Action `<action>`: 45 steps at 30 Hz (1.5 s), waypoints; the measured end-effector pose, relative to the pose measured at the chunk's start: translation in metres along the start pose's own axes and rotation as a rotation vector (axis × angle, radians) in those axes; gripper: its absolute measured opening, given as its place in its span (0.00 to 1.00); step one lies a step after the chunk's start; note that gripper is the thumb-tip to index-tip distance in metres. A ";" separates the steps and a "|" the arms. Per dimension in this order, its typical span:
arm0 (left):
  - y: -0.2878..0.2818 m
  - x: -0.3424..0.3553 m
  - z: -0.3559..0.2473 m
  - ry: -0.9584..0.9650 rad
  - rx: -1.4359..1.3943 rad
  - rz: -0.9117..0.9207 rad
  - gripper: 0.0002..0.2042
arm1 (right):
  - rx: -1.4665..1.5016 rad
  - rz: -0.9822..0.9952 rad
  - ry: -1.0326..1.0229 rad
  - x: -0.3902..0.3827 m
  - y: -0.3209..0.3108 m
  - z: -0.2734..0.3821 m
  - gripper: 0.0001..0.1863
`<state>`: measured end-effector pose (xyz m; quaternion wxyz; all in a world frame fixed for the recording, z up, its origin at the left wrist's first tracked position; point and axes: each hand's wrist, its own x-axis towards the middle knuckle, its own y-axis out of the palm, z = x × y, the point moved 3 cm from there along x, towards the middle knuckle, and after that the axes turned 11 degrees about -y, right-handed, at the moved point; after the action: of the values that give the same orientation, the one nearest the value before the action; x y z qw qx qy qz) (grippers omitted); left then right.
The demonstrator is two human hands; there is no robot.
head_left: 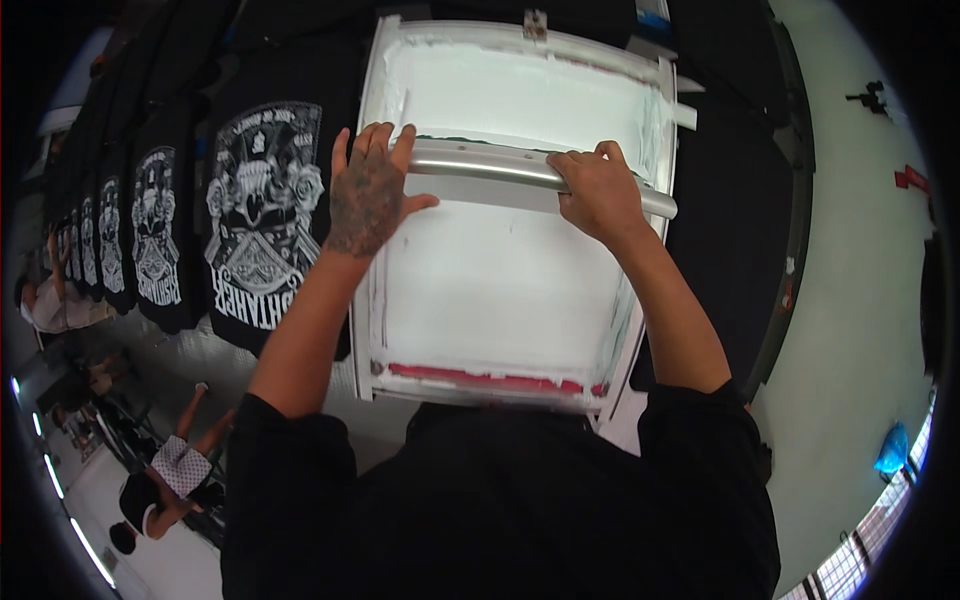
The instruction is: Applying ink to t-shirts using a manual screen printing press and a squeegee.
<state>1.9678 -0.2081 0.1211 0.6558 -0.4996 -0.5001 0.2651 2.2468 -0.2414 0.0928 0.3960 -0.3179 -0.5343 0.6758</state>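
Observation:
A squeegee (480, 168) with a long silvery metal handle lies across a screen-printing frame (367, 300). My left hand (366, 200) is at the handle's left end, fingers over its far side and thumb stretched out on the near side. Toward the other end, my right hand (602, 195) is wrapped round the handle, whose tip sticks out past the frame's right edge. White ink (500, 290) covers the mesh on both sides of the squeegee. A red strip (490, 379) runs along the near end of the screen. The squeegee's blade edge is mostly hidden.
Several black T-shirts (225, 110) with white skull prints lie in a row at left. Black fabric (725, 240) lies right of the frame. A metal clamp (536, 24) sits at its far edge. Other people (165, 490) are at lower left; a blue bag (892, 448) is at far right.

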 end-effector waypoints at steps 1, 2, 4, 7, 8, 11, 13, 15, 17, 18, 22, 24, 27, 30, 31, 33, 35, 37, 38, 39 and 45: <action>0.005 -0.006 0.003 0.007 0.017 0.183 0.30 | 0.027 -0.028 -0.044 -0.016 -0.009 0.015 0.18; 0.006 -0.016 0.003 0.021 0.032 0.374 0.26 | 0.048 0.000 -0.025 -0.033 -0.016 0.028 0.18; -0.021 -0.041 0.004 0.161 -0.103 0.211 0.19 | 0.073 0.014 -0.014 -0.064 -0.033 0.054 0.18; -0.041 -0.106 0.007 0.154 -0.235 0.245 0.18 | -0.010 0.003 0.173 -0.130 -0.048 0.069 0.20; -0.053 -0.123 0.009 0.132 -0.291 0.213 0.18 | -0.008 0.014 0.182 -0.157 -0.046 0.067 0.20; -0.066 -0.189 0.000 0.015 -0.388 0.293 0.21 | 0.025 0.068 0.194 -0.227 -0.019 0.084 0.19; -0.081 -0.224 -0.007 -0.017 -0.365 0.328 0.22 | 0.121 0.004 0.246 -0.255 -0.006 0.112 0.15; -0.087 -0.255 -0.007 -0.084 -0.384 0.332 0.24 | 0.173 -0.040 0.325 -0.279 0.000 0.133 0.15; -0.092 -0.274 -0.005 -0.118 -0.397 0.375 0.24 | 0.198 -0.059 0.370 -0.291 0.003 0.148 0.16; -0.090 -0.278 -0.005 -0.115 -0.397 0.372 0.24 | 0.223 -0.081 0.412 -0.295 0.005 0.152 0.17; -0.078 -0.268 -0.010 -0.065 -0.315 0.475 0.18 | 0.195 -0.032 0.393 -0.297 0.020 0.151 0.19; -0.075 -0.276 -0.012 -0.044 -0.291 0.514 0.15 | 0.174 -0.064 0.357 -0.301 0.023 0.150 0.18; -0.074 -0.315 -0.010 -0.064 -0.241 0.346 0.09 | 0.150 -0.087 0.377 -0.312 0.035 0.164 0.15; -0.069 -0.304 -0.009 -0.102 -0.376 0.414 0.11 | 0.143 -0.068 0.441 -0.304 0.036 0.161 0.14; -0.072 -0.302 -0.011 -0.110 -0.320 0.429 0.09 | 0.140 -0.034 0.468 -0.302 0.035 0.158 0.14; -0.073 -0.313 -0.012 -0.067 -0.351 0.337 0.08 | 0.076 -0.188 0.442 -0.326 0.052 0.173 0.11; -0.077 -0.315 -0.014 -0.050 -0.371 0.290 0.10 | 0.064 -0.187 0.479 -0.328 0.056 0.179 0.12; -0.059 -0.284 -0.009 -0.048 -0.367 0.275 0.11 | 0.035 -0.219 0.464 -0.303 0.051 0.154 0.12; -0.046 -0.267 -0.006 -0.051 -0.365 0.271 0.11 | 0.010 -0.240 0.449 -0.285 0.046 0.139 0.12; -0.024 -0.251 0.002 -0.026 -0.353 0.227 0.11 | 0.004 -0.275 0.448 -0.262 0.042 0.119 0.12; 0.084 -0.058 0.026 0.023 -0.093 0.127 0.15 | -0.157 -0.174 0.395 -0.129 0.018 -0.035 0.15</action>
<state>1.9358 -0.2174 0.0210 0.6195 -0.5632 -0.4715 0.2771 2.3358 -0.3394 0.0681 0.5235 -0.4266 -0.5228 0.5202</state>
